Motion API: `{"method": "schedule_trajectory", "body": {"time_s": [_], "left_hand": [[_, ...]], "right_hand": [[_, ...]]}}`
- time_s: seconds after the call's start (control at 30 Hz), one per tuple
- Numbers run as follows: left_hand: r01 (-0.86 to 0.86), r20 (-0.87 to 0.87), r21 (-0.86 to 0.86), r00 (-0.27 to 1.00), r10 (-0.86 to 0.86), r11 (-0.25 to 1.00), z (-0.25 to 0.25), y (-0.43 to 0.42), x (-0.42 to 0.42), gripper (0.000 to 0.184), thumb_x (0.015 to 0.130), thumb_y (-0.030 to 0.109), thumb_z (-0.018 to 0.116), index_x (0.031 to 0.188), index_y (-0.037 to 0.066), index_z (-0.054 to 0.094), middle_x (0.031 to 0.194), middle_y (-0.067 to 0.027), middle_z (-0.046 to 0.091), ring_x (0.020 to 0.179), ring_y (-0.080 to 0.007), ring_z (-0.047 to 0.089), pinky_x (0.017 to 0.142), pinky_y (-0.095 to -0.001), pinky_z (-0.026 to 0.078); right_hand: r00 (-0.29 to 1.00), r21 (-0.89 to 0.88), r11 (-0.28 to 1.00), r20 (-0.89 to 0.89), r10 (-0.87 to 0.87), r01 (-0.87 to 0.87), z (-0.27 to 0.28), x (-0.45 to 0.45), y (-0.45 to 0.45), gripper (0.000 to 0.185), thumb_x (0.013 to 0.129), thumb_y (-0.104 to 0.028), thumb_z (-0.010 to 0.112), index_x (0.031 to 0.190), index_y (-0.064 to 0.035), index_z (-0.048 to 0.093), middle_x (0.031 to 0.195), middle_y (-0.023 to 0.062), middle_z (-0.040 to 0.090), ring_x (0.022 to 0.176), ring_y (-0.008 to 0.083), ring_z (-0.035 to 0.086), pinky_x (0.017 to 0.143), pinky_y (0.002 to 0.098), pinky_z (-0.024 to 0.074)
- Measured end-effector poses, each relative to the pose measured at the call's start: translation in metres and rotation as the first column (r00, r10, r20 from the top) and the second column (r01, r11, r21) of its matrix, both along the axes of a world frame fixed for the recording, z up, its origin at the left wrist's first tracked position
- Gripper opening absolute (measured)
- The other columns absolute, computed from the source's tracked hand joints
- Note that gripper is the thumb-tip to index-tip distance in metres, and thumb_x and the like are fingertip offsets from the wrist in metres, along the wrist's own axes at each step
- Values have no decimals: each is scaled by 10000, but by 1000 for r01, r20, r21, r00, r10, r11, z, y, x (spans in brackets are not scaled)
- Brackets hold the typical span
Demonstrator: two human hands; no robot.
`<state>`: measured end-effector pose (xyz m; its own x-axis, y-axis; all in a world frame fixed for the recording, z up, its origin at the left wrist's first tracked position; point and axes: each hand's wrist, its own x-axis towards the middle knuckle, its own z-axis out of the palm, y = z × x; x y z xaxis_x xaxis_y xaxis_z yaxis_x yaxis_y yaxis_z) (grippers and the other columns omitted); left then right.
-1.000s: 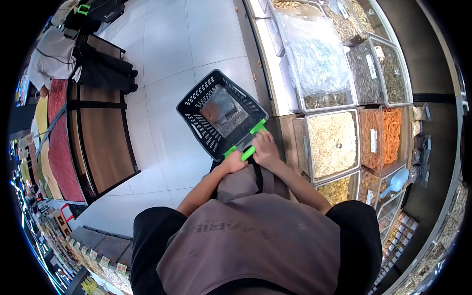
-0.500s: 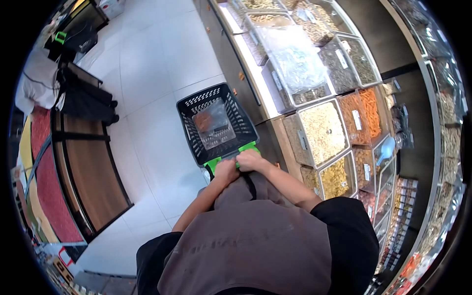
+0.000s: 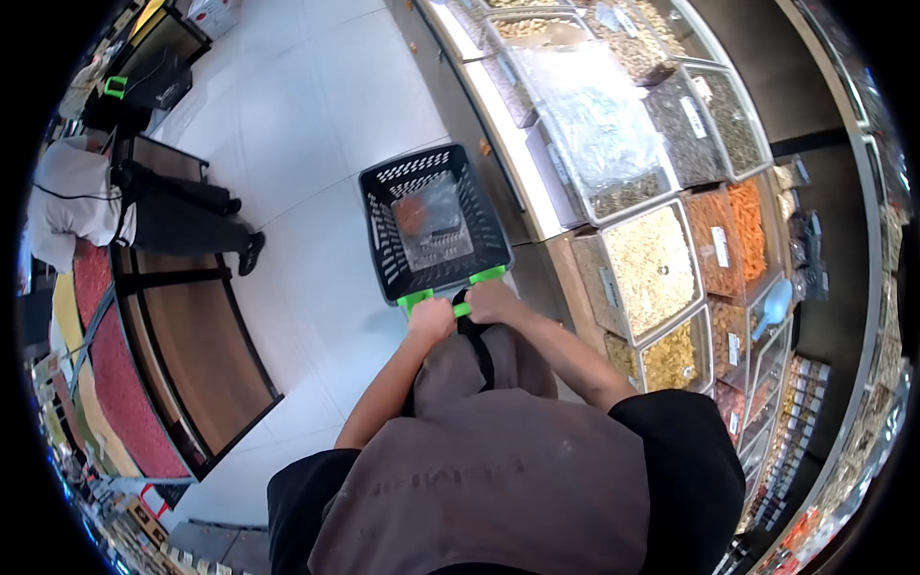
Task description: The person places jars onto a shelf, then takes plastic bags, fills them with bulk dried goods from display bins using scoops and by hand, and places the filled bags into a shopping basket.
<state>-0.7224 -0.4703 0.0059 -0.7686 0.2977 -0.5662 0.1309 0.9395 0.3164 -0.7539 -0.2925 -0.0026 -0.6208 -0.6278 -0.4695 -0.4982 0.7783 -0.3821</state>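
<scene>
Both hands grip the green handle (image 3: 463, 310) of a black shopping basket (image 3: 372, 230) in front of my waist. My left hand (image 3: 431, 317) is wrapped round the left part of the handle, and my right hand (image 3: 490, 301) round the right part; a short stretch of green shows between them. In the basket lies a clear plastic package (image 3: 426, 213) with something orange-red at its left side; its exact contents I cannot make out. A dark strap (image 3: 474, 350) hangs below the handle over my apron.
On my right, a wooden counter holds clear bins, among them one of pale flakes (image 3: 650, 268) and one of orange pieces (image 3: 747, 225). A blue scoop (image 3: 772, 305) rests there. Left stand a wooden display (image 3: 196, 345) and a person (image 3: 182, 206). White floor tiles (image 3: 297, 125) run ahead.
My hands have moved apart along the handle, uncovering its middle. The basket sits slightly higher and further right in view. The person at left shows a leg stretched further toward the aisle.
</scene>
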Motion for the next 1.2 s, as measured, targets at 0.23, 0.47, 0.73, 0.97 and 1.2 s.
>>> {"method": "schedule_trajectory", "body": {"time_s": [0.23,0.47,0.73,0.97,1.2], "left_hand": [[-73,-27,6,997,73,997,-8,-14,-74,228,770,238,626,819,53,749,873,-223,717,836,-380,712,780,-478,571],[-90,18,-36,996,90,995,-3,-35,-167,260,794,250,624,865,29,742,967,-241,714,924,-373,705,838,-461,563],[-87,-5,-19,996,87,996,4,-68,-282,284,802,261,633,904,17,738,947,-228,718,918,-370,705,827,-459,563],[-85,-37,57,995,88,995,-3,-105,-379,270,793,261,615,839,20,728,908,-234,716,868,-375,712,800,-474,568],[-59,-42,59,997,62,997,-11,-141,-471,258,783,257,625,819,22,725,899,-226,718,853,-382,712,764,-477,574]], "right_hand": [[998,-49,999,-60,11,-14,-10,-78,-14,239,704,-247,637,775,-32,714,776,213,695,736,373,705,670,483,565],[981,-131,988,-187,53,-78,-13,-173,-35,217,690,-237,628,721,-33,698,720,198,688,688,360,703,649,464,567],[993,-30,997,-97,70,-74,-6,-292,-73,243,698,-229,622,801,-38,733,762,192,705,746,364,710,706,465,572],[993,46,996,-89,80,-76,-2,-390,-109,239,707,-216,625,814,-34,738,818,203,713,798,361,712,744,462,569],[995,25,1000,-101,9,-7,-2,-473,-142,220,704,-214,634,766,-26,730,798,202,710,803,362,708,765,473,561]]}}
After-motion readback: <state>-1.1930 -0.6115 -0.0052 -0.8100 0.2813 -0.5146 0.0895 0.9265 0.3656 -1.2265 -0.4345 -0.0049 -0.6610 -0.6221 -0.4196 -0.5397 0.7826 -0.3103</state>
